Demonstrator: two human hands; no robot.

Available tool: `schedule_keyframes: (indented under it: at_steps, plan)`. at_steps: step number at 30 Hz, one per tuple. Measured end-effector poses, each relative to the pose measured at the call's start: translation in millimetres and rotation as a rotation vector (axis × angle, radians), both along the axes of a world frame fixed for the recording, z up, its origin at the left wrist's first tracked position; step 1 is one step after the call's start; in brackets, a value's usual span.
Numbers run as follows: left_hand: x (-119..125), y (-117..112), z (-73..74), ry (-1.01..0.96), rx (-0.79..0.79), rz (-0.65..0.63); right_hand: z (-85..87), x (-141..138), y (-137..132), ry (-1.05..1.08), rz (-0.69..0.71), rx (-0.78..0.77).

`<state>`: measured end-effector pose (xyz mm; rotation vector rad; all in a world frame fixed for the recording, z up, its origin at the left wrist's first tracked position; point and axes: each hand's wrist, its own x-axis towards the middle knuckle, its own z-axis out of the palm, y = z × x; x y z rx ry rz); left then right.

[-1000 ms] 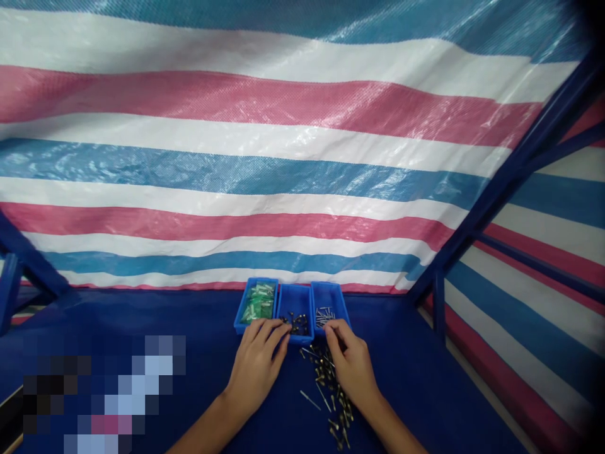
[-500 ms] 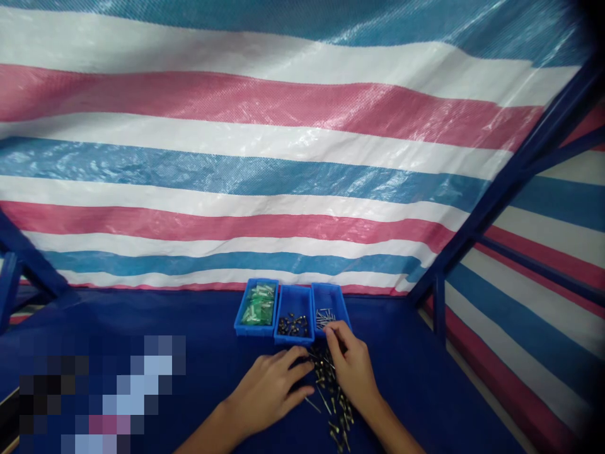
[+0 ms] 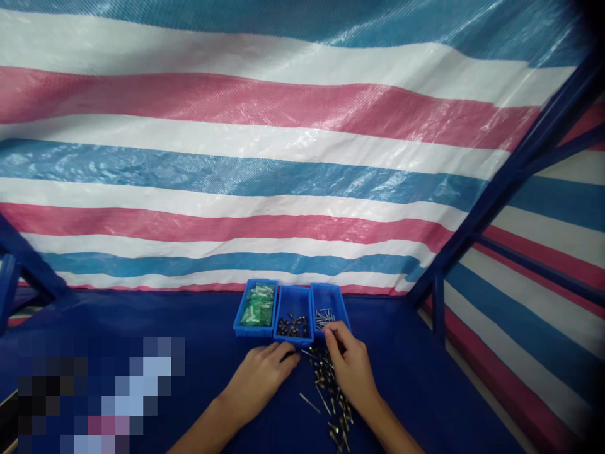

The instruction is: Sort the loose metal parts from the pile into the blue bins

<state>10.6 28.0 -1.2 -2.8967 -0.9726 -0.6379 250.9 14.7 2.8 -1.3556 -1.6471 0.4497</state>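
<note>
My left hand [image 3: 262, 380] rests just in front of the middle blue bin [image 3: 293, 301], fingers curled with the thumb close to them; whatever they hold is hidden. In that bin lie small dark and brass-coloured pieces [image 3: 293, 326]. My right hand [image 3: 352, 362] is at the front edge of the right blue bin [image 3: 327, 292], thumb and forefinger pinched; I cannot make out what is between them. Thin silver nail-like pins [image 3: 324, 318] lie inside it. Between my hands is a loose pile of pins with dark and brass heads [image 3: 333, 403], and a single pin [image 3: 309, 402] lies to its left.
A left blue bin [image 3: 240, 329] holds green and clear small packets [image 3: 259, 306]. The bins stand on a dark blue tabletop [image 3: 165, 321] before a striped plastic sheet [image 3: 236, 132]. Blue metal frame bars [image 3: 439, 309] rise at both sides. A blurred patch covers the lower left.
My left hand has drawn back to the left, away from the pile, and its fingers have come closer together. My right hand has hardly moved.
</note>
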Motion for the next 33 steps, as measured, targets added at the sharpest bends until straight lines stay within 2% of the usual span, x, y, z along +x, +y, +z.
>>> schedule_keyframes:
  at_steps: [4,11,15,20,28,33]
  plan:
    - [0,1,-1.5,-0.039,-0.036,0.023,0.4,0,0,0.002,-0.001,0.000]
    - [-1,-4,7.7,0.030,-0.131,-0.080,-0.1,1,1,0.017,0.003,-0.021]
    - [1,-6,6.2,0.019,-0.145,-0.090,-1.1,1,1,0.023,0.005,-0.022]
    - [3,-6,6.4,-0.023,-0.152,-0.045,-1.9,1,1,0.009,0.010,-0.028]
    - [3,-9,20.1,0.029,-0.176,-0.051,-2.0,1,1,0.002,0.011,-0.008]
    - [8,-8,11.5,0.132,-0.103,0.040,-0.7,1,0,0.010,0.008,-0.013]
